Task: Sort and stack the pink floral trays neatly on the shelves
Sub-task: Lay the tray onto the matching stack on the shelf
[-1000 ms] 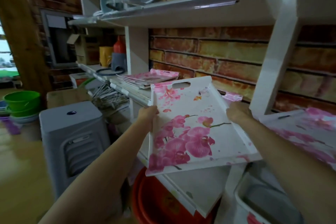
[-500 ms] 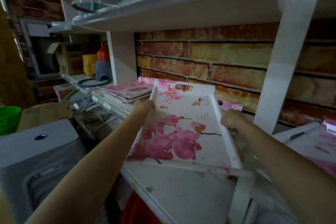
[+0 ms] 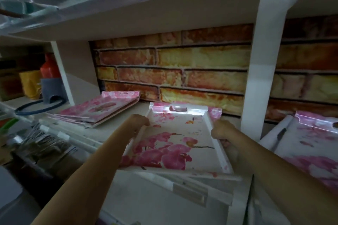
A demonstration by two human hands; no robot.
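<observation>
Shelf point(image 3: 146, 204) board nearest, pale. Left hand point(image 3: 137, 122) clasps left rim of pink floral tray point(image 3: 175, 142); right hand point(image 3: 222, 130) clasps right rim. Tray face up over shelf, handle slot at far end, near brick wall point(image 3: 182, 71). Far left: tray stack point(image 3: 102, 109) lying flat. Right, beyond white upright point(image 3: 259, 71): another floral tray point(image 3: 311, 144).
</observation>
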